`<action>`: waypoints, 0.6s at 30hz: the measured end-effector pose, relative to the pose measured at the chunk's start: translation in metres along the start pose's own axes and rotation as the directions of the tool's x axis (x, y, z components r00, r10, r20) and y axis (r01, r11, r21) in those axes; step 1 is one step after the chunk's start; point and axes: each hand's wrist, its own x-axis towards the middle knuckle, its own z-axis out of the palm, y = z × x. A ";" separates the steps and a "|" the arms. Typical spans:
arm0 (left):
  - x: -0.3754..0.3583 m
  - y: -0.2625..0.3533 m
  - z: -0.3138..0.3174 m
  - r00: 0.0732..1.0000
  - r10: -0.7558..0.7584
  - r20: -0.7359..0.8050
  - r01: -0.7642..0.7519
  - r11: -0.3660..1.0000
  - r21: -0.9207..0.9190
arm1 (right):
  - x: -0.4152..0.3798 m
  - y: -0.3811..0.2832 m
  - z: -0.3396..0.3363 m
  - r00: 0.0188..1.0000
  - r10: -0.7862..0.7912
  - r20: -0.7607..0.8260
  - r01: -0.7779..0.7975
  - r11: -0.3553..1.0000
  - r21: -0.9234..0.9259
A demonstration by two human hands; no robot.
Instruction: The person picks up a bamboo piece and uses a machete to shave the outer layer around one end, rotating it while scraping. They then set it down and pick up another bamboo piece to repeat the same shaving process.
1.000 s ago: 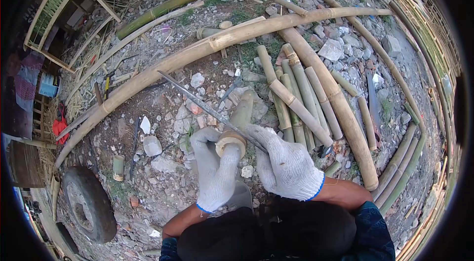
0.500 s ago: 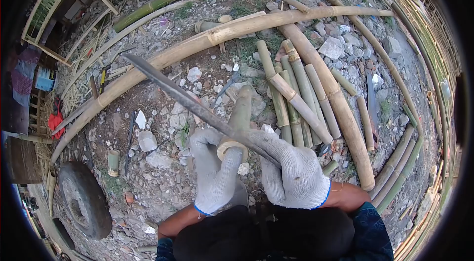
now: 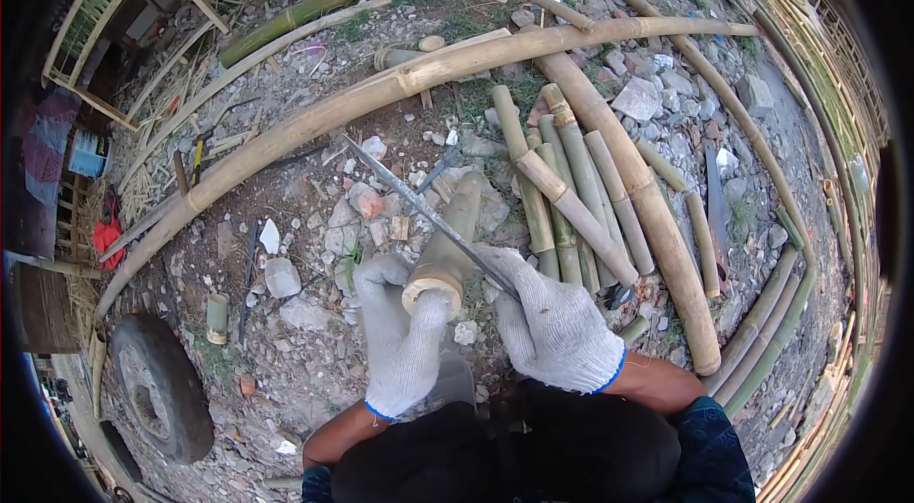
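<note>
In a white knit glove, my left hand [image 3: 402, 336] grips a short bamboo tube [image 3: 452, 235] by its near end, the thumb at the open rim. The tube points away from me over the rubble. My right hand [image 3: 557, 322], gloved too, is closed around a long dark blade [image 3: 409, 194]. The blade slants up and left across the tube, its tip near the long bamboo pole. Its handle is hidden in my glove.
Cut bamboo pieces [image 3: 571, 194] lie in a pile right of the tube. A long bamboo pole [image 3: 314, 122] crosses in front. At the left are a tyre [image 3: 162, 387] and a short bamboo offcut [image 3: 218, 317]. A saw [image 3: 714, 208] lies at the right.
The blade's tip has moved right and down, and the blade now looks steeper and narrower. My left hand and the tube's near end have shifted slightly left.
</note>
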 end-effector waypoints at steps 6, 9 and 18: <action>-0.004 0.005 0.000 0.999 -0.019 0.038 0.015 0.995 0.096 | 0.004 -0.011 -0.005 0.997 0.020 0.073 -0.020 1.000 -0.008; -0.004 0.001 0.002 0.998 -0.061 0.005 0.061 0.997 -0.045 | 0.005 -0.011 -0.008 0.998 -0.009 0.068 0.005 0.998 0.066; 0.000 -0.004 -0.006 0.999 0.005 -0.032 -0.005 1.000 -0.015 | 0.008 -0.008 -0.001 0.997 -0.017 0.076 0.018 1.000 -0.005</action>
